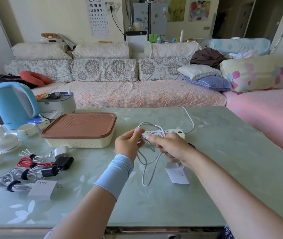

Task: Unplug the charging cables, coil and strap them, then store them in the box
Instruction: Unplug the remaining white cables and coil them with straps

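My left hand (128, 144) grips loops of a white charging cable (146, 163) above the green table. My right hand (170, 147) pinches the same cable just to the right; a long loop hangs down toward the table. Below my right wrist lies the cable's white charger block (178, 173). Behind my hands sits a white power strip (168, 132). The cream storage box with a brown lid (78, 128) stands shut to the left. At the near left lie several strapped cables with chargers: a white one (34, 156), a red one (27, 163), grey-white ones (16, 178).
A white 90W charger (42, 189) lies at the near left. A blue kettle (13, 104), white cups and bowls (3, 138) and a grey appliance (58, 104) crowd the table's far left. The power strip's cord (191, 123) runs off the back edge toward the sofa.
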